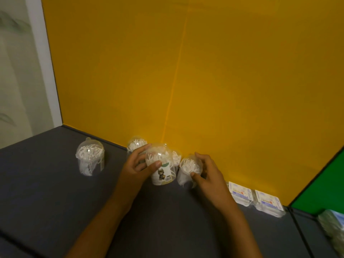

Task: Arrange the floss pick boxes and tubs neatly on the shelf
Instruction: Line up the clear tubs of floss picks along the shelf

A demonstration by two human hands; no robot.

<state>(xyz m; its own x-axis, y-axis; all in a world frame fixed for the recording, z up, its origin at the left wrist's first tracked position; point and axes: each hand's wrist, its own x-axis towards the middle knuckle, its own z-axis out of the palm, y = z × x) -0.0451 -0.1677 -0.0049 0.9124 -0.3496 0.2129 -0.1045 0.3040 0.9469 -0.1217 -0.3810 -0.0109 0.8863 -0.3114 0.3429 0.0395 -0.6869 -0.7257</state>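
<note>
1. A dark grey shelf (55, 192) is seen from above, backed by a yellow wall panel (204, 71), with a green panel (323, 190) at the far right.
2. The left hand (138, 164) grips a clear domed tub with a cartoon label (161, 164). The thumb lies across the tub's front, just under the dome, and the fingers curl round its left and back side.
3. The right hand (206, 174) holds a second clear tub (189, 169), just to the right of the first. The thumb presses its lower front and the fingers wrap its right side.
4. Both held tubs are full of white floss picks, stand roughly upright at the middle of the shelf, near the yellow wall, and sit almost touching each other.
5. Two more tubs (136, 144) (176, 157) stand behind the held pair, against the wall and partly hidden.
6. A lone tub (90, 157) stands apart to the left.
7. Two flat floss pick boxes (240, 192) (268, 202) lie side by side against the wall, to the right of the right hand.
8. Blurred packets (333, 226) sit at the right edge; what they are cannot be told.
</note>
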